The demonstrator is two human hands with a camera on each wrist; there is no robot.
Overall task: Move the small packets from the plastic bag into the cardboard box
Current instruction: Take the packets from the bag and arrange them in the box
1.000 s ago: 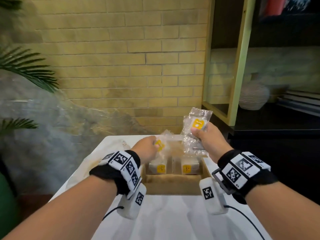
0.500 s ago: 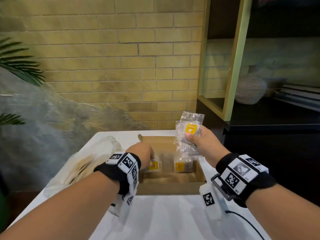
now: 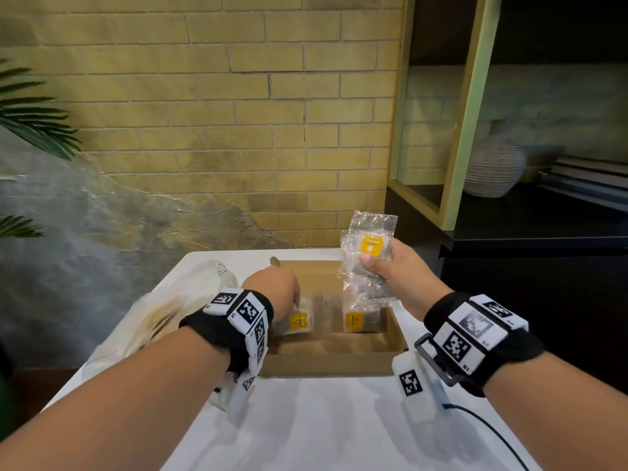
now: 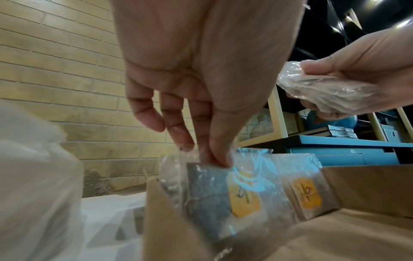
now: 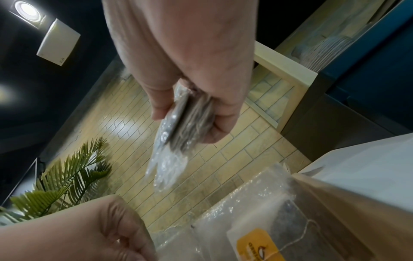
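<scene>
An open cardboard box (image 3: 326,363) sits on the white table (image 3: 339,430). My left hand (image 3: 272,283) reaches into its left side and pinches the top of a clear packet with a yellow label (image 4: 223,196), which stands in the box. A second packet (image 3: 356,319) stands to its right. My right hand (image 3: 397,270) holds a stack of several clear packets (image 3: 368,256) above the box's right side. The crumpled plastic bag (image 3: 159,317) lies left of the box.
A dark cabinet (image 3: 530,287) with a pale green frame (image 3: 458,137) and a ribbed vase (image 3: 492,164) stands close on the right. A brick wall (image 3: 238,113) lies behind the table. Palm leaves (image 3: 30,113) hang at the left.
My left hand has gone down into the box with its packet. The right hand has stayed over the box with its stack. The head view has tilted, so the bag shows.
</scene>
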